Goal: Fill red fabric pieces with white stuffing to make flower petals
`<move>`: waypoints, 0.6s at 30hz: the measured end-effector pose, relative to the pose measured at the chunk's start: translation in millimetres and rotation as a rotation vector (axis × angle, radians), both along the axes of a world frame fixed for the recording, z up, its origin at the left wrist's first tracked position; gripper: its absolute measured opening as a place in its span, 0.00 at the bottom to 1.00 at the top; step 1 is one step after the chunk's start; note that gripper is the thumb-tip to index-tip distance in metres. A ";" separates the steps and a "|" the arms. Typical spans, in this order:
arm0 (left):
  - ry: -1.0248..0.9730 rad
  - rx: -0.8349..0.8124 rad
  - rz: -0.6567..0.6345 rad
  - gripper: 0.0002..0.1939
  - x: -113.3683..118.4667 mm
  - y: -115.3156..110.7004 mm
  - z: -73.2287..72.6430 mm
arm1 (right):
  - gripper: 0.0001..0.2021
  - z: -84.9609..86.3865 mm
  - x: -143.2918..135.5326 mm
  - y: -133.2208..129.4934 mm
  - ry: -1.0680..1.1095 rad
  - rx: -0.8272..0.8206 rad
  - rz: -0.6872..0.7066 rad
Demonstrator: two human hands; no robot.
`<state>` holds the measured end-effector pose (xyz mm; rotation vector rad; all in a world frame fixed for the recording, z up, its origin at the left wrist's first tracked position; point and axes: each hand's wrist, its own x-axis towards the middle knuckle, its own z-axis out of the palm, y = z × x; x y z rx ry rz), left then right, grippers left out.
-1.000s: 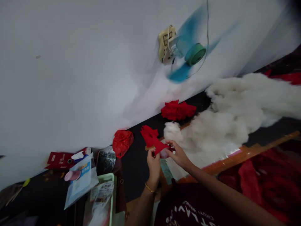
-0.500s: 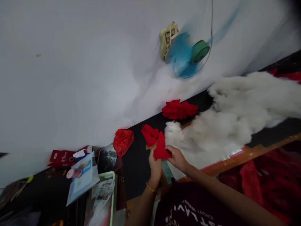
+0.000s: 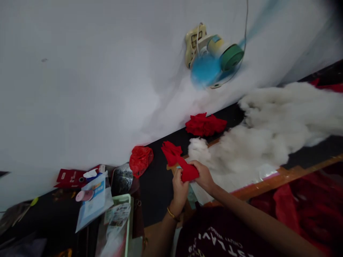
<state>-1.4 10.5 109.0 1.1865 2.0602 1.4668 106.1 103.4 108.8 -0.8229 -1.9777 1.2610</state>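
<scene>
A small red cloth piece (image 3: 189,172) with a narrow tip is held between my two hands above the table. My left hand (image 3: 179,185) grips its lower left side, and my right hand (image 3: 202,174) grips its upper right side, fingers closed on it. The narrow end points up and left toward a small pile of red cloth pieces (image 3: 170,152). Right beside my hands lies a long heap of white fluffy stuffing (image 3: 262,132). Behind it, against the wall, sits a larger red cloth pile (image 3: 205,125).
A red plastic bag (image 3: 140,160) lies left of the cloth pieces. Further left are a green-rimmed bin (image 3: 129,221), a pink-capped bottle (image 3: 84,195) and a red box (image 3: 71,178). A running fan (image 3: 214,60) hangs on the wall. Dark red fabric (image 3: 297,207) lies at the lower right.
The red cloth piece has gone from an upright triangle to a bent shape, its tip now leaning left. My right hand has moved up along it, and my left hand slightly right.
</scene>
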 end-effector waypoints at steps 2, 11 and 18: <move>0.034 -0.024 0.029 0.18 -0.4 -1.3 0.6 | 0.14 -1.2 1.5 2.2 -0.042 -0.024 -0.039; 0.051 -0.068 0.118 0.23 -5.0 -0.1 -4.7 | 0.25 3.1 0.6 2.2 0.018 -0.104 0.024; 0.118 -0.114 -0.036 0.19 8.1 -1.0 -7.0 | 0.11 7.7 2.8 2.4 0.077 -0.124 0.001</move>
